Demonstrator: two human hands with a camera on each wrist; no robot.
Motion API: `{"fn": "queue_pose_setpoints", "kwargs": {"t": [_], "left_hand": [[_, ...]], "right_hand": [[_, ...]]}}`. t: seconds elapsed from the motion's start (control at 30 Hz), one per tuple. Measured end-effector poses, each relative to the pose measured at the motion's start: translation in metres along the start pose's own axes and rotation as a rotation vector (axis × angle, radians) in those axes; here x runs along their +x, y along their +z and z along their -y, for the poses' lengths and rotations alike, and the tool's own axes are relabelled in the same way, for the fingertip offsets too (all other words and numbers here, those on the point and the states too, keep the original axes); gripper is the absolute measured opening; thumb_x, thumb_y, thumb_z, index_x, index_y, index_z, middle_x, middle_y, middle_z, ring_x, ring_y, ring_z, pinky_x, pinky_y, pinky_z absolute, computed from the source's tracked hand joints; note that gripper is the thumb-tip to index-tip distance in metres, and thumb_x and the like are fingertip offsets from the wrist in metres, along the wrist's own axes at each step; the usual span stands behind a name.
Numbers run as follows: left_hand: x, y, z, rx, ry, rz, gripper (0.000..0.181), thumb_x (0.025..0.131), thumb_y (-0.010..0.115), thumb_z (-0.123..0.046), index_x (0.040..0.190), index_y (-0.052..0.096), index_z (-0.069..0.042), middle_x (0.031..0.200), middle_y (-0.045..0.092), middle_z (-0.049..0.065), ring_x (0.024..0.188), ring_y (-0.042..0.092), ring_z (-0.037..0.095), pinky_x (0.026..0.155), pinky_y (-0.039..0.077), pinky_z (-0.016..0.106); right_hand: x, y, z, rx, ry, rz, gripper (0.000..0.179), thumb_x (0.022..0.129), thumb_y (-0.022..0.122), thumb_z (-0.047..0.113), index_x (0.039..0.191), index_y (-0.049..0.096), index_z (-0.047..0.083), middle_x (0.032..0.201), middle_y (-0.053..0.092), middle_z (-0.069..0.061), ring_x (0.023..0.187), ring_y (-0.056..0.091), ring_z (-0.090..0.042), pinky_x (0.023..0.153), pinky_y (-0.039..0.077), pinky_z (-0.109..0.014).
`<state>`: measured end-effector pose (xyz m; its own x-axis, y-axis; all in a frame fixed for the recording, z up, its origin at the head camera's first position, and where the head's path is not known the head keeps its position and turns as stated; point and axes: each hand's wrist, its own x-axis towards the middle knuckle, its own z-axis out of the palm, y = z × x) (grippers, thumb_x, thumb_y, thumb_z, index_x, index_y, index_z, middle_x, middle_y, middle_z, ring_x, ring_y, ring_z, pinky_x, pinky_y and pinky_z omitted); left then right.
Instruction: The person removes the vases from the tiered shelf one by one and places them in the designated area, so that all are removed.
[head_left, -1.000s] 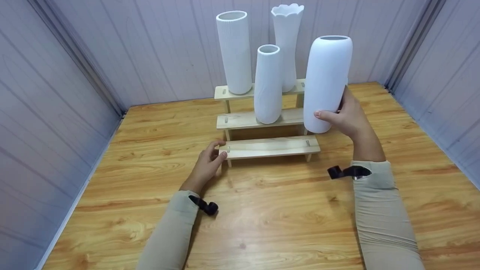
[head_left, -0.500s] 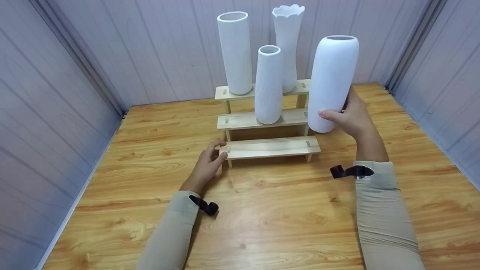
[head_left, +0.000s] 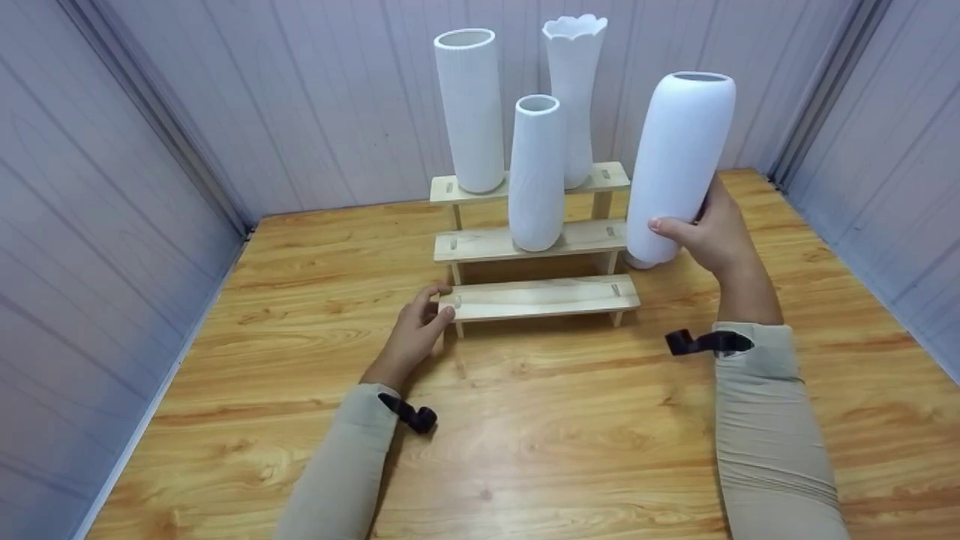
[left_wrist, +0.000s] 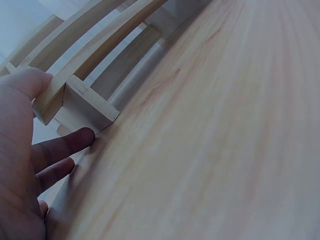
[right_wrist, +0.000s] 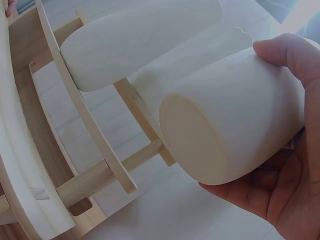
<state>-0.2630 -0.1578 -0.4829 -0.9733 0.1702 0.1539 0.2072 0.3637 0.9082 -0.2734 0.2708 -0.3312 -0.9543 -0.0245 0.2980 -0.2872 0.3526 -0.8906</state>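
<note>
My right hand [head_left: 712, 236] grips a tall white vase [head_left: 681, 161] low on its body, thumb in front and fingers behind. The vase tilts slightly, mouth to the right, just right of a three-step wooden stand [head_left: 536, 296]. Its flat base faces the camera in the right wrist view. At the left end of the lowest step, my left hand [head_left: 418, 322] holds the board between thumb and fingers. A slim white vase [head_left: 536, 180] stands on the middle step. The top step bears a ribbed white vase [head_left: 471, 112] and a scalloped-rim vase [head_left: 576, 90].
A sliver of another white object [head_left: 642, 263] shows under the held vase, mostly hidden behind it. The stand rests on a wood-grain table [head_left: 480, 450]. Pale panelled walls [head_left: 337, 97] enclose the table at the back and both sides.
My right hand has moved the held vase to the right, away from the stand, and it leans a little more. The left hand has stayed at the lowest step.
</note>
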Motion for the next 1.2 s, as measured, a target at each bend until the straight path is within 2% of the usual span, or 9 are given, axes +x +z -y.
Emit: {"fn": "queue_pose_setpoints", "kwargs": {"t": [0.23,0.33,0.47,0.57,0.83,1.0,1.2], "left_hand": [[0.000,0.000,0.001,0.019,-0.009,-0.004,0.035,0.102,0.060,-0.020,0.136,0.055,-0.016,0.120,0.068,0.020,0.112,0.065,0.032,0.098,0.048,0.050],[-0.002,-0.001,0.000,0.011,-0.010,0.004,0.035,0.103,0.060,-0.021,0.137,0.054,-0.018,0.127,0.064,0.019,0.113,0.065,0.032,0.097,0.048,0.051],[-0.003,-0.001,0.000,0.016,-0.011,0.006,0.035,0.103,0.059,-0.022,0.137,0.054,-0.019,0.129,0.063,0.018,0.114,0.064,0.031,0.097,0.048,0.050],[-0.002,-0.001,0.000,0.020,0.005,-0.002,0.034,0.103,0.060,-0.020,0.136,0.055,-0.018,0.121,0.067,0.019,0.112,0.065,0.030,0.097,0.049,0.049],[-0.003,-0.002,0.000,0.005,0.040,-0.001,0.034,0.102,0.060,-0.016,0.136,0.055,-0.013,0.114,0.070,0.019,0.106,0.067,0.031,0.093,0.049,0.050],[-0.002,0.000,0.001,0.003,0.045,-0.009,0.036,0.102,0.061,-0.015,0.137,0.055,-0.009,0.116,0.069,0.022,0.106,0.067,0.033,0.093,0.049,0.051],[-0.001,0.000,0.000,0.009,0.024,-0.002,0.034,0.102,0.061,-0.018,0.136,0.055,-0.014,0.121,0.067,0.020,0.110,0.066,0.031,0.096,0.049,0.049]], "right_hand": [[0.000,-0.004,-0.003,-0.010,-0.002,-0.007,0.093,0.081,0.082,0.019,0.156,0.028,0.014,0.150,0.043,-0.014,0.135,0.044,-0.034,0.109,0.037,-0.061],[0.000,-0.006,-0.004,-0.008,-0.001,-0.014,0.094,0.081,0.083,0.019,0.157,0.027,0.015,0.151,0.042,-0.013,0.135,0.044,-0.033,0.108,0.037,-0.061],[-0.001,-0.009,-0.005,0.007,0.002,-0.024,0.094,0.081,0.082,0.018,0.157,0.027,0.017,0.152,0.042,-0.012,0.136,0.044,-0.032,0.108,0.037,-0.060],[0.000,-0.012,-0.006,0.012,0.002,-0.035,0.093,0.082,0.081,0.018,0.157,0.026,0.017,0.152,0.041,-0.012,0.136,0.044,-0.031,0.109,0.037,-0.060],[0.000,-0.018,-0.011,0.022,0.005,-0.065,0.091,0.082,0.081,0.019,0.156,0.027,0.018,0.151,0.041,-0.011,0.135,0.043,-0.029,0.110,0.035,-0.060],[0.001,-0.022,-0.014,-0.006,0.025,-0.071,0.094,0.083,0.082,0.021,0.157,0.024,0.021,0.154,0.039,-0.010,0.138,0.041,-0.030,0.111,0.034,-0.061],[0.001,-0.029,-0.019,-0.022,0.055,-0.090,0.096,0.084,0.082,0.022,0.157,0.021,0.020,0.155,0.037,-0.011,0.139,0.039,-0.030,0.112,0.032,-0.061]]}}
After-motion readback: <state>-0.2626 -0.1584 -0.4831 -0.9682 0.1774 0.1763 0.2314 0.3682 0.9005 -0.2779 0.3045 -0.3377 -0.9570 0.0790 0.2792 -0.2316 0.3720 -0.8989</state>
